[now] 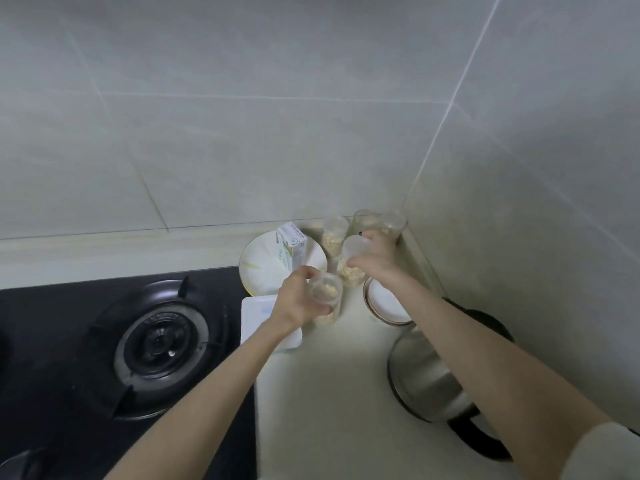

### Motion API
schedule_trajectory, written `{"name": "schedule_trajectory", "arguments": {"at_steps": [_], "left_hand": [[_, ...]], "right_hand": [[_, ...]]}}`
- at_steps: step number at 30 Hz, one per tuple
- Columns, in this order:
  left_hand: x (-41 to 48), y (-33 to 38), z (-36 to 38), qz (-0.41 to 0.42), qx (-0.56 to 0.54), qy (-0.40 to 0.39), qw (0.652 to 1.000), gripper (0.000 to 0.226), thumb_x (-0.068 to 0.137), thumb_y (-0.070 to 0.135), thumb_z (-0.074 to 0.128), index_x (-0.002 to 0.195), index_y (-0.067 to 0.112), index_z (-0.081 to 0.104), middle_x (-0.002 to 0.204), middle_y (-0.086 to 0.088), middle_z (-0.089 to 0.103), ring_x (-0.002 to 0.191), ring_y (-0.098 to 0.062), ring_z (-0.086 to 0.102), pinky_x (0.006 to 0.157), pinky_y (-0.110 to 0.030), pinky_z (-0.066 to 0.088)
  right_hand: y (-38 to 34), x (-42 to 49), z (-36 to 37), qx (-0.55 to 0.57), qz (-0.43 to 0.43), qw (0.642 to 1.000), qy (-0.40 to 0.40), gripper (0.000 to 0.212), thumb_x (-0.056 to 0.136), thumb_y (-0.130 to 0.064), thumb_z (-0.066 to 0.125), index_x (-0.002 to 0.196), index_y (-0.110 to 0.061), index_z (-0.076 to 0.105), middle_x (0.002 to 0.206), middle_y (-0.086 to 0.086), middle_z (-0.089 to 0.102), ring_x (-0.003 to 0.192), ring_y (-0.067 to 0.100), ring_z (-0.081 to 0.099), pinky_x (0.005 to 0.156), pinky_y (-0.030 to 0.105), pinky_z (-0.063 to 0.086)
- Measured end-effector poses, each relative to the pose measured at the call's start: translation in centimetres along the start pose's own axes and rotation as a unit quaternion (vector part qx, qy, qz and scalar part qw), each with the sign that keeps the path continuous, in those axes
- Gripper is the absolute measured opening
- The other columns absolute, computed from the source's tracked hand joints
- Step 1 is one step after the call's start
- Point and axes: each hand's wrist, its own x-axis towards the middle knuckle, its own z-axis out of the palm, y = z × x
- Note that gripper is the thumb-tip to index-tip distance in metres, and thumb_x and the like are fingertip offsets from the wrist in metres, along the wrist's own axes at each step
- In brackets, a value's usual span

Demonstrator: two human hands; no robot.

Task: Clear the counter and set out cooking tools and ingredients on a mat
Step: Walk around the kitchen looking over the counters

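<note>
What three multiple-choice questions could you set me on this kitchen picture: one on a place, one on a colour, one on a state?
1. Where does the steel kettle stand?
A. on the counter by the right-hand wall
B. on the burner
C. on a plate

2. What colour is the stove top?
A. white
B. black
C. red

3. What are the left hand and right hand doing?
A. lying flat on the counter
B. holding knives
C. each gripping a clear jar

Answers:
1 A: the kettle sits under the right forearm, close to that wall.
2 B: the surface around the burner is black.
3 C: the left hand grips the small jar, the right hand the tall jar.
</note>
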Motion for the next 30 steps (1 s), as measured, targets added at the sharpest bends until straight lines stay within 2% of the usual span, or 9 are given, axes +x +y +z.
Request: {"name": "schedule_trajectory", "arguments": {"at_steps": [6, 9, 12, 16, 19, 24, 27, 30], "left_hand": [[1.5, -1.0, 1.8, -0.006, 0.035, -0.003, 0.999, 0.068, 0.059, 0.013, 0.085, 0.117, 0.011, 0.051, 0.117, -0.002, 0.054, 0.103, -0.019, 0.055, 0.083, -0.022, 0.042], [1.9, -1.0, 2.2, 0.004, 0.057, -0.008, 0.998, 0.066, 0.06, 0.01, 0.083, 0.117, 0.01, 0.05, 0.119, -0.005, 0.053, 0.106, -0.02, 0.054, 0.076, -0.016, 0.034], [2.1, -1.0, 2.5, 0.008, 0.075, -0.014, 0.997, 0.064, 0.062, 0.01, 0.083, 0.117, 0.009, 0.05, 0.119, -0.007, 0.053, 0.105, -0.021, 0.054, 0.073, -0.015, 0.032], [2.1, -1.3, 2.8, 0.005, 0.089, -0.006, 0.996, 0.063, 0.064, 0.012, 0.082, 0.117, 0.009, 0.049, 0.12, -0.007, 0.054, 0.105, -0.022, 0.054, 0.074, -0.016, 0.033], [2.0, -1.1, 2.9, 0.004, 0.104, -0.009, 0.995, 0.065, 0.068, 0.014, 0.079, 0.124, 0.01, 0.046, 0.125, -0.008, 0.051, 0.109, -0.024, 0.054, 0.078, -0.018, 0.034], [1.6, -0.7, 2.7, 0.011, 0.108, -0.016, 0.994, 0.07, 0.07, 0.013, 0.078, 0.132, 0.012, 0.045, 0.13, -0.008, 0.049, 0.117, -0.023, 0.051, 0.083, -0.012, 0.03], [0.8, 0.0, 1.7, 0.023, 0.079, 0.001, 0.997, 0.059, 0.079, 0.013, 0.071, 0.133, 0.013, 0.047, 0.135, -0.005, 0.049, 0.122, -0.02, 0.049, 0.097, -0.02, 0.037], [-0.3, 1.1, -0.2, 0.041, 0.061, 0.046, 0.996, 0.048, 0.086, 0.015, 0.064, 0.132, 0.015, 0.051, 0.134, -0.002, 0.053, 0.122, -0.017, 0.05, 0.097, -0.019, 0.035]], "right_hand": [[1.4, 3.4, 2.3, -0.048, 0.007, 0.998, -0.04, 0.061, 0.067, -0.006, 0.075, 0.123, -0.012, 0.051, 0.124, 0.007, 0.053, 0.112, 0.025, 0.053, 0.088, 0.03, 0.047], [2.0, 3.9, 3.0, -0.062, 0.002, 0.996, -0.057, 0.061, 0.069, -0.007, 0.075, 0.125, -0.015, 0.052, 0.128, 0.007, 0.051, 0.114, 0.026, 0.053, 0.083, 0.024, 0.044], [2.5, 4.3, 3.6, -0.071, -0.01, 0.995, -0.065, 0.055, 0.072, -0.007, 0.073, 0.123, -0.014, 0.053, 0.129, 0.007, 0.05, 0.115, 0.025, 0.052, 0.083, 0.023, 0.04], [3.1, 4.7, 3.9, -0.085, -0.02, 0.993, -0.077, 0.058, 0.068, -0.007, 0.074, 0.121, -0.019, 0.051, 0.13, 0.007, 0.048, 0.113, 0.027, 0.053, 0.087, 0.029, 0.046], [3.1, 4.7, 3.9, -0.12, -0.03, 0.989, -0.086, 0.065, 0.067, -0.009, 0.074, 0.126, -0.022, 0.05, 0.132, 0.006, 0.046, 0.114, 0.027, 0.053, 0.092, 0.035, 0.048], [3.1, 4.2, 3.7, -0.114, -0.037, 0.988, -0.094, 0.069, 0.072, -0.013, 0.07, 0.137, -0.022, 0.046, 0.138, 0.007, 0.045, 0.124, 0.027, 0.048, 0.099, 0.034, 0.044], [2.5, 3.8, 2.9, -0.088, -0.052, 0.992, -0.079, 0.061, 0.076, -0.013, 0.064, 0.135, -0.018, 0.048, 0.135, 0.008, 0.05, 0.124, 0.026, 0.048, 0.099, 0.033, 0.043], [1.2, 2.9, 1.5, -0.033, -0.074, 0.993, -0.082, 0.058, 0.08, -0.009, 0.059, 0.136, -0.014, 0.047, 0.133, 0.006, 0.053, 0.124, 0.023, 0.048, 0.099, 0.028, 0.04]]}}
